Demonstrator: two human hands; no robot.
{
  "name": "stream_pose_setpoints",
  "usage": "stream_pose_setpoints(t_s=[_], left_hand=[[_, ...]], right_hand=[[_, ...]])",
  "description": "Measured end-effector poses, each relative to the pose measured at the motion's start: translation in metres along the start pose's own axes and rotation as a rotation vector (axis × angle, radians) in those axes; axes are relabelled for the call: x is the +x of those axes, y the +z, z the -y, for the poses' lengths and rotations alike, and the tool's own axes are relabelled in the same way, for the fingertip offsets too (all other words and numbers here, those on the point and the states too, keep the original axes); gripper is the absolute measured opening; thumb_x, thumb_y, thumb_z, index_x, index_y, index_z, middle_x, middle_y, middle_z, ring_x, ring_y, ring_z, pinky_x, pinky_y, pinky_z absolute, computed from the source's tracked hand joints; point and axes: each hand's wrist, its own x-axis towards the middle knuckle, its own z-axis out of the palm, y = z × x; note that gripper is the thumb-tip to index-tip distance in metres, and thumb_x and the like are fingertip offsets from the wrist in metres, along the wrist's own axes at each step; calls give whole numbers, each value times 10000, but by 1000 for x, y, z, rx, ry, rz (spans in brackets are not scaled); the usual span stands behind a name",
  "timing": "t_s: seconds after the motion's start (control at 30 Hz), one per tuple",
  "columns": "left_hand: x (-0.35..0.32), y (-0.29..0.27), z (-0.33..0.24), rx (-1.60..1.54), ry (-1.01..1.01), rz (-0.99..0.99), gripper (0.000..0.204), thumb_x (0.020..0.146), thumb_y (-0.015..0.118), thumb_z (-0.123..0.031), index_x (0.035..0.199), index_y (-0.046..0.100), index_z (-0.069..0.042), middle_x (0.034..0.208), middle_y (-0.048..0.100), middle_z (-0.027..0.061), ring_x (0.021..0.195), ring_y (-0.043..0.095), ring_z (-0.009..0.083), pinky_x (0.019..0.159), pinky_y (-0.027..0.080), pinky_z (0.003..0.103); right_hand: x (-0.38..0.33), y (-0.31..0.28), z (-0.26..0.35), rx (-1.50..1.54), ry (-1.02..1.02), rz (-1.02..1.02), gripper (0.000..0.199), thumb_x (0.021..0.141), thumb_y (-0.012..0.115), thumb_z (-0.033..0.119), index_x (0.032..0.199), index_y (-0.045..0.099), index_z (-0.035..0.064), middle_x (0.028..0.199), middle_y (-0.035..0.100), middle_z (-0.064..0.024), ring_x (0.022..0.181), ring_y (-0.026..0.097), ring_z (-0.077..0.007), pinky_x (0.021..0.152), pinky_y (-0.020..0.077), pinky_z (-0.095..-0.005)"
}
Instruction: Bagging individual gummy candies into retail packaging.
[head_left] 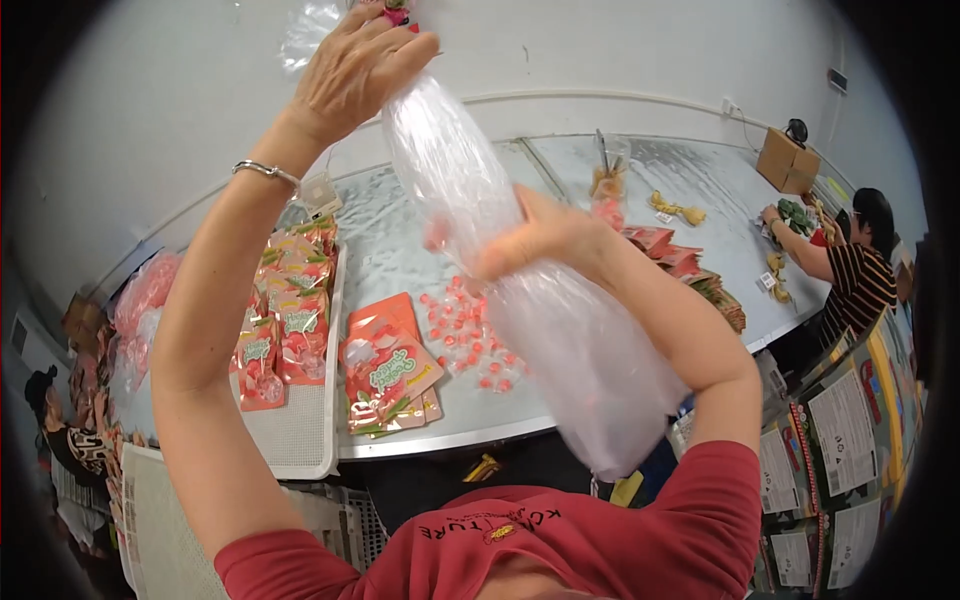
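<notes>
Above table (375,240), plastic bag (575,330) (tilted), in 2 hands (362,62) (552,235)

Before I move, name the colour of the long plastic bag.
The plastic bag is translucent whitish, best seen in the head view.

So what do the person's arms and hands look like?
The left hand and right hand wear no gloves. Short, plain red sleeves cover the upper arms, and a shiny silver bracelet circles the left wrist.

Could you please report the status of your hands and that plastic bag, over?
Left hand gripping clear plastic bag near its upper end. Right hand around its middle, blurred. Nearby on table: small red pieces.
</notes>
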Motion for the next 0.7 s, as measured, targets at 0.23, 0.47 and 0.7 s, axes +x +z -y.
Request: stream_pose_setpoints(t_s=[0.23,0.47,0.7], left_hand=[[-112,14,-29,-324,-440,566,140,766,593,-146,888,548,-94,541,487,87,526,562,264,486,431,406],[-61,-21,-150,-2519,-926,816,322,940,473,-293,1060,623,-35,733,657,48,454,428,52,444,335,231],[-45,17,-132,-2192,-1539,-723,492,929,497,-274,1339,388,-25,1386,404,90,1143,499,193,915,422,322]], right_hand=[[-67,-66,-69,-951,444,-226,543,618,717,184,1137,581,99,1013,636,-115,904,610,-222,789,472,-324],[-89,-169,-23,-2195,79,-1103,362,669,601,62,1029,576,75,955,630,-97,819,596,-242,695,397,-374],[-50,-49,-87,-2055,-417,-1056,353,719,588,131,1060,566,44,877,552,-85,844,514,-247,752,352,-402]])
